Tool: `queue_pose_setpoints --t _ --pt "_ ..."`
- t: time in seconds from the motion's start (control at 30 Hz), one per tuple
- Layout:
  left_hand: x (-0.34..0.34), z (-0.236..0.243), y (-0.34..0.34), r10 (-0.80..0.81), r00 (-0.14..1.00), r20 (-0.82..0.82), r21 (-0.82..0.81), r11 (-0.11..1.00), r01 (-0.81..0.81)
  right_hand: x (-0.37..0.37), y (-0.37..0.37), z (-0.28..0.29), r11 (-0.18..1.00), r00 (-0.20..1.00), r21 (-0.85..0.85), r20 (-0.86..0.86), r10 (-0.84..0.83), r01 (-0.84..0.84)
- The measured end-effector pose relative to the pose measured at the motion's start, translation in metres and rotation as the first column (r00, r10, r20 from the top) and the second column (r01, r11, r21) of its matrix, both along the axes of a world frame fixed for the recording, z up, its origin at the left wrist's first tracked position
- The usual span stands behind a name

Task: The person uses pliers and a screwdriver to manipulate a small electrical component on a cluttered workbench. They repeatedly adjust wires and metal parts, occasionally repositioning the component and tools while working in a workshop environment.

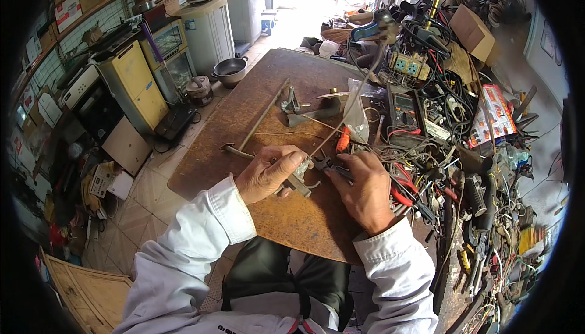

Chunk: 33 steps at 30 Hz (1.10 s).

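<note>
My left hand (pixel 265 174) is closed around a small metal fitting (pixel 297 184) with a squared bar and a bent wire-like end, held just above the table. My right hand (pixel 365 189) grips dark metal pliers (pixel 325 162), whose jaws point toward the fitting; the handles are mostly hidden in the palm. A thin brown cable (pixel 341 120) runs down from the upper right to the fitting between my hands. Just beyond my right hand lies an orange-handled screwdriver (pixel 343 141). A long metal rod (pixel 263 114) with a round flange (pixel 228 146) lies beyond my left hand.
The rusty brown table (pixel 207 163) bears a metal clamp-like part (pixel 294 99), a dark pipe piece (pixel 317 113) and a clear plastic bag (pixel 356 111). To the right are heaped tools, wires, a multimeter (pixel 403 111) and red-handled pliers (pixel 402 186). Old appliances (pixel 134 84) line the left.
</note>
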<state>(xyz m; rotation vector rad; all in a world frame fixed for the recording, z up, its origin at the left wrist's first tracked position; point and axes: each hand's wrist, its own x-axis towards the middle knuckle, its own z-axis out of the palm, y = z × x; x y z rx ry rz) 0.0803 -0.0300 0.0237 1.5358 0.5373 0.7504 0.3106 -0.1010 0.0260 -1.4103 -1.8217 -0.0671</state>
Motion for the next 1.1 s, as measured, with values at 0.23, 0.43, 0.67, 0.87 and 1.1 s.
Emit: queue_pose_setpoints --t 0.23,0.43,0.67,0.87,1.1 --pt "0.006 -0.004 -0.005 0.08 0.994 -0.08 0.311 0.949 -0.052 -0.009 -0.001 0.005 0.848 0.497 -0.142 -0.853 0.156 -0.51" --pt "0.007 -0.007 -0.005 0.07 0.988 -0.14 0.391 0.92 -0.01 -0.017 -0.002 -0.001 0.8 0.481 -0.209 -0.87 0.11 -0.563" --pt "0.005 -0.007 -0.003 0.089 0.978 -0.19 0.41 0.912 -0.003 -0.017 -0.002 0.002 0.812 0.524 -0.261 -0.849 0.064 -0.522" --pt "0.009 -0.003 -0.007 0.087 0.99 -0.115 0.412 0.911 -0.032 -0.021 -0.002 -0.001 0.872 0.501 -0.204 -0.864 0.054 -0.445" --pt "0.004 -0.003 0.0 0.296 0.955 -0.026 0.677 0.708 -0.201 -0.002 -0.009 0.015 0.728 0.729 -0.468 -0.682 0.062 -0.5"
